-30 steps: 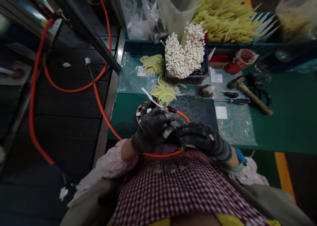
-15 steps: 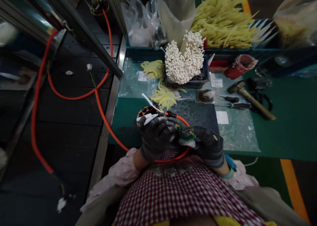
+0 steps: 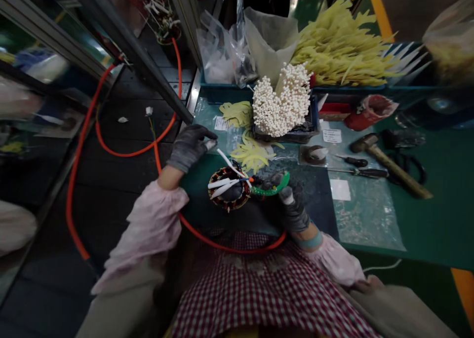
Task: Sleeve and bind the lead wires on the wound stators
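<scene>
A: Where is the left hand (image 3: 188,148)?
B: At the left side of the table (image 3: 429,229), near the yellow strips (image 3: 254,154). There is a little gap between thumb and finger, and I see nothing in it.
A: And the right hand (image 3: 291,205)?
B: It holds the green board (image 3: 274,189). The fingers go behind it. They look blurry.
A: Where is the ring (image 3: 244,199)?
B: On the table, between the two hands, just left of the board. White tubes (image 3: 225,186) lie across it, and one sticks up past its top edge.
A: What about the orange cable (image 3: 229,247)?
B: It loops along the near edge of the table, in front of the checked apron (image 3: 255,288).
A: What else is there?
B: White sticks (image 3: 283,101) in a box behind the strips, and a hammer (image 3: 392,164) far over on the right.
</scene>
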`<state>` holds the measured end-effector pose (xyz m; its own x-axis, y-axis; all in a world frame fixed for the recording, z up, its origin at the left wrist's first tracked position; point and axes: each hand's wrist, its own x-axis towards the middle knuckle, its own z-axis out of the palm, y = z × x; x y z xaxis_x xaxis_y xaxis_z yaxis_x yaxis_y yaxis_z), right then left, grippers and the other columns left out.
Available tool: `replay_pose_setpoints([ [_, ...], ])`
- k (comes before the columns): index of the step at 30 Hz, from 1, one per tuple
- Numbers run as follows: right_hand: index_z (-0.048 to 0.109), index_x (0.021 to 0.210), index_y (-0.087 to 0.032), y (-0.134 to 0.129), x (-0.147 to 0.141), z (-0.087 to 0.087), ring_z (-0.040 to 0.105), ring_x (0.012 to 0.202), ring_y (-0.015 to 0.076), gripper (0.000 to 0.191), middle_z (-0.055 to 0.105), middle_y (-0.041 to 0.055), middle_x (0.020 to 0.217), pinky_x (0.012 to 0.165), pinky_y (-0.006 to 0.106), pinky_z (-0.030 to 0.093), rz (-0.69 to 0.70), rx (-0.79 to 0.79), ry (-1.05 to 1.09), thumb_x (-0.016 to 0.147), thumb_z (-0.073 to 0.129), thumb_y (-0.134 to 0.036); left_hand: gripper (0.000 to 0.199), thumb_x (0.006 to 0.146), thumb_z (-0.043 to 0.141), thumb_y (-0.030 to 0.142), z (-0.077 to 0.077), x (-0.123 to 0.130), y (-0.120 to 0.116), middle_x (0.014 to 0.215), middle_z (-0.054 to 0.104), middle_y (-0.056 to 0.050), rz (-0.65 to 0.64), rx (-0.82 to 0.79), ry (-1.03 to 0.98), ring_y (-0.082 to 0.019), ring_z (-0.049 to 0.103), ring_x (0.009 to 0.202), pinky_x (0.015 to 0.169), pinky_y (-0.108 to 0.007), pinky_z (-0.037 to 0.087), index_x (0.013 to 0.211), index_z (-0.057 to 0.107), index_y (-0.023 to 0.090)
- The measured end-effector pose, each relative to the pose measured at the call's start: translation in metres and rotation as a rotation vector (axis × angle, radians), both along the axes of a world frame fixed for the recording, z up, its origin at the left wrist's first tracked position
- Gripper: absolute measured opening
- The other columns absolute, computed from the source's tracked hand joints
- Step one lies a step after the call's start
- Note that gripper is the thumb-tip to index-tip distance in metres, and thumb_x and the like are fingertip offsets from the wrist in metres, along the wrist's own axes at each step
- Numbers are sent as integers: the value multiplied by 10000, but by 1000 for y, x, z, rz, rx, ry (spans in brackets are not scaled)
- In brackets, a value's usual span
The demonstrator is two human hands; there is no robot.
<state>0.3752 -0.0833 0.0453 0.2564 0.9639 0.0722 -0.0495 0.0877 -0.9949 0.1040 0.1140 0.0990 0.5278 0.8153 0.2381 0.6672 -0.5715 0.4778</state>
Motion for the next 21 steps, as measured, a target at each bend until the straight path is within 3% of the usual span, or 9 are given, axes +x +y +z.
replay_pose_setpoints([
  [3,810,982,-277,-1,-4,4,821,835,287,621,853,67,920,817,464,727,-11,18,119,938,740,-892,196,895,892,389,-27,12,39,1052,823,-99,-204,-101,121,-292,748,1055,1075,-469,620,977,882,212],
  [6,829,950,-279,2,-6,9,817,816,275,578,854,53,893,816,438,716,-20,28,191,918,803,-856,294,847,922,431,-49,35,43,1190,834,-116,-355,-147,190,-323,740,1169,1142,-484,573,1062,901,231],
  [9,821,919,-278,5,-7,11,808,788,263,589,848,43,872,786,413,707,0,37,224,906,805,-866,260,874,878,430,-55,45,41,1163,844,-127,-408,-163,204,-330,750,1133,1128,-497,559,1030,902,222],
  [15,816,918,-273,7,-8,9,811,778,262,591,843,37,866,751,400,705,28,48,225,900,807,-863,245,1019,695,378,-45,37,39,1155,870,-110,-312,-167,60,-288,791,1107,1110,-453,604,1087,876,228],
  [21,821,924,-270,9,-6,6,812,787,267,573,846,40,874,784,416,720,54,69,184,920,784,-842,244,979,681,361,-45,36,29,1093,869,-112,-141,-163,-138,-281,802,1036,1070,-448,645,1057,851,205],
])
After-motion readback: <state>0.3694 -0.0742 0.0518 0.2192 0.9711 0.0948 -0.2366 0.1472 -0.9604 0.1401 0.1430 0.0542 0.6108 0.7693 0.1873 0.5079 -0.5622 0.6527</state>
